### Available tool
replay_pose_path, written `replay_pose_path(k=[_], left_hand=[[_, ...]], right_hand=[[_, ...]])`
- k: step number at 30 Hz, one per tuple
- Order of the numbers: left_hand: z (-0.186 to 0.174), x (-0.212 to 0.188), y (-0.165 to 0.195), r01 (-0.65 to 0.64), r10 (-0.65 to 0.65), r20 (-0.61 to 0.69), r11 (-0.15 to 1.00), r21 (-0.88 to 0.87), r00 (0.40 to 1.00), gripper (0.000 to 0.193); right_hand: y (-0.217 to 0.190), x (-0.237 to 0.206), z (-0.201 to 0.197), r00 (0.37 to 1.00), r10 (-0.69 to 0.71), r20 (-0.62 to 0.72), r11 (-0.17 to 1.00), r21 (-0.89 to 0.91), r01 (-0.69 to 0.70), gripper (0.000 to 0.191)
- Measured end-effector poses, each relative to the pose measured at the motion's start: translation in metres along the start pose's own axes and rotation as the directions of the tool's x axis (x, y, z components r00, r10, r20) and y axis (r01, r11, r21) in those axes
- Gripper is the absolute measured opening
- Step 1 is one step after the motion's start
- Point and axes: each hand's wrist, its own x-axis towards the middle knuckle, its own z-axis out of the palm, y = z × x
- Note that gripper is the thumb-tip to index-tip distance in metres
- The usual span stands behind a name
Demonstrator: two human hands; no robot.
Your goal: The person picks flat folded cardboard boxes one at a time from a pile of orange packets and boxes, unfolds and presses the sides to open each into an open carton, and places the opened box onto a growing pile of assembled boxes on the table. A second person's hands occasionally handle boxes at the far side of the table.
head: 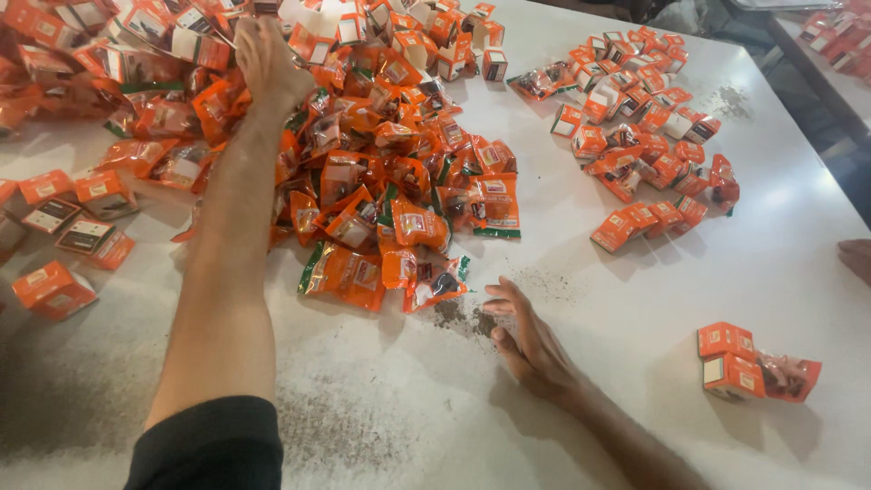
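A person's left hand (pixel 266 56) reaches far across a white table (pixel 780 245) into the upper left of the frame, palm down and fingers curled into a heap of orange pouches (pixel 381 172); whether it has closed on any one pouch cannot be told, since the fingertips are buried among them. The right hand (pixel 526 340) lies at lower centre, open and holding nothing, its edge on the tabletop and its fingertips just beside a smear of dark powder (pixel 472 319).

The nearest pouches sit at the heap's lower edge, close above that hand. Small orange cartons (pixel 63 222) line the left edge, a second pile of cartons (pixel 649 118) spreads at upper right, and two cartons with a pouch (pixel 753 363) stand alone at lower right.

The risks look plain enough. The outstretched forearm lies across the heap, so a drag back could sweep pouches out of the pile and toward the cartons on the left. The loose powder suggests a pouch has leaked; pressure from arm or palm might burst more, and the right hand could smear the grains further over the table.
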Motion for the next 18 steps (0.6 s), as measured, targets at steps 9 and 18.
replay_pose_path(k=[9, 18], left_hand=[[0.026, 0.018, 0.028, 0.057, -0.079, 0.380, 0.996, 0.068, 0.921, 0.083], [0.055, 0.026, 0.015, -0.012, 0.032, -0.278, 0.997, 0.073, 0.960, 0.062]], right_hand=[[0.004, 0.008, -0.001, 0.998, 0.067, 0.004, 0.998, 0.021, -0.067, 0.069], [0.006, 0.008, -0.002, 0.994, 0.109, 0.015, 0.992, 0.055, -0.109, 0.069]])
